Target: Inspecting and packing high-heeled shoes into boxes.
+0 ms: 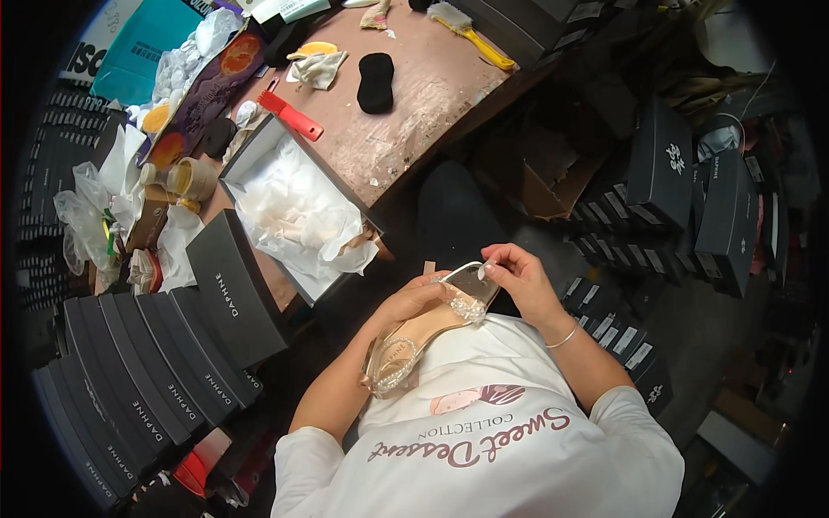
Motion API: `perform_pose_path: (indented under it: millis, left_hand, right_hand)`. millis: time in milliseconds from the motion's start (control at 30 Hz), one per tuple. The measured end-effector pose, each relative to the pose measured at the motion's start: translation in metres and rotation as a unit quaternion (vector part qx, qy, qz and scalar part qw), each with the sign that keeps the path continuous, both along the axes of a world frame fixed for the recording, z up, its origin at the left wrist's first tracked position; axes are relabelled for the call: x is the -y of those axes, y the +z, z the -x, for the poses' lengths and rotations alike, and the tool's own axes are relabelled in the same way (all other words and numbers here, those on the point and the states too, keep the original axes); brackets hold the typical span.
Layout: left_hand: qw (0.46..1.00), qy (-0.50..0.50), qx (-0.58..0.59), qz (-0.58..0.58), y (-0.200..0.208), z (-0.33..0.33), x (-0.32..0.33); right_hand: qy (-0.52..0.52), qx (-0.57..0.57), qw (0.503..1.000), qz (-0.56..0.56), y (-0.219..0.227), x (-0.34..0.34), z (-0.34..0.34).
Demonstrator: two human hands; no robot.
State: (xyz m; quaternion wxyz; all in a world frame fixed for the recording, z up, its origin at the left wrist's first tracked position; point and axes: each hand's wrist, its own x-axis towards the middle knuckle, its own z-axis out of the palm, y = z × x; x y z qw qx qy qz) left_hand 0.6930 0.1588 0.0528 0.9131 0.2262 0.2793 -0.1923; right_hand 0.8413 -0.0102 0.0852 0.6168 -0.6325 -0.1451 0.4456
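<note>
A flat sandal (410, 338) with a tan insole, clear parts and sparkling beaded trim lies tilted in front of my white shirt. My left hand (419, 300) is closed around its middle, beside the beaded toe strap (467, 310). At the toe end, the thumb and fingers of my right hand (521, 274) pinch together over a small white piece too small to make out. A thin whitish edge runs from there along the toe. Just beyond my left hand stands an open grey shoe box (257, 155) holding crumpled white tissue paper (298, 220).
On the worn pinkish table (432, 112) lie a red brush (298, 119), a black sponge (376, 84), a whitish cloth (319, 71) and a yellow-handled brush (475, 39). Dark shoe boxes (147, 371) are stacked at the left, and more boxes (661, 164) at the right. Jars (192, 180) stand far left.
</note>
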Motion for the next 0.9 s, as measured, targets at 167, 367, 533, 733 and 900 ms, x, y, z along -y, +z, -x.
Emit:
perform_pose_path:
  millis: [167, 367, 533, 733, 900]
  left_hand:
    - [1.000, -0.002, 0.016, -0.007, -0.004, 0.000, 0.000]
    - [0.999, -0.005, 0.038, -0.024, -0.005, 0.000, 0.003]
    - [0.998, -0.009, 0.050, -0.033, -0.008, 0.000, 0.003]
    - [0.995, -0.016, 0.056, -0.076, -0.007, 0.003, 0.006]
    - [0.991, -0.017, 0.069, -0.115, -0.002, 0.007, 0.005]
  right_hand:
    - [-0.001, -0.036, 0.999, 0.008, 0.001, 0.001, -0.005]
    - [0.056, -0.022, 0.998, 0.035, 0.003, -0.002, -0.016]
    - [0.068, 0.015, 0.997, 0.046, 0.002, -0.010, -0.011]
    - [0.059, 0.093, 0.991, 0.070, -0.007, -0.015, -0.007]
    - [0.107, 0.544, 0.832, 0.029, 0.020, -0.023, -0.003]
